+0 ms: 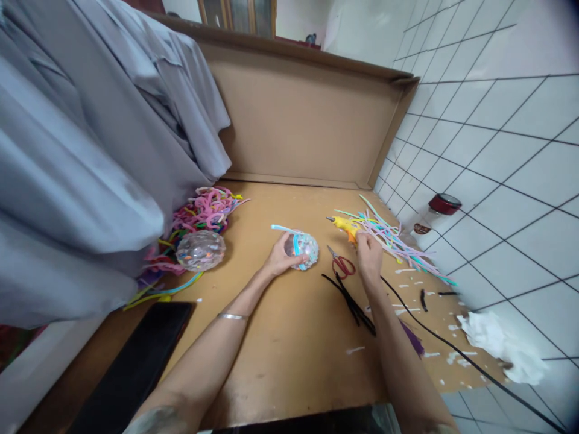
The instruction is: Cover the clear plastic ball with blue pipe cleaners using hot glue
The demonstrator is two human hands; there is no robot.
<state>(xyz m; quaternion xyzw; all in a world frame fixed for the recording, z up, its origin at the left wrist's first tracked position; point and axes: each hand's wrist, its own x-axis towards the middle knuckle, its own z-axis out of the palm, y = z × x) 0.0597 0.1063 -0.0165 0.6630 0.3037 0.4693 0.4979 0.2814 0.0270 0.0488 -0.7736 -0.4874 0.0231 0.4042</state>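
My left hand (pixel 283 256) is closed around a small clear round container (pixel 310 248). A light-blue pipe cleaner (pixel 296 243) wraps round it, and one end sticks out to the left. At the right, my right hand (pixel 370 253) has its fingers closed at the handle of a yellow glue gun (pixel 346 225), whose nozzle points left. Part of the handle is hidden by the fingers. Between the hands lie scissors (pixel 342 266) with red handles, and black pipe cleaners (pixel 350 304) are just below them.
Pastel pipe cleaners (pixel 393 238) lie by the tiled wall, near a red-lidded jar (pixel 436 214). Another clear round container (pixel 201 250) stands at left beside a colourful pipe-cleaner pile (pixel 210 208). A black cord (pixel 434 331), crumpled tissue (pixel 502 343) and dark flat slab (pixel 140 361) are nearer.
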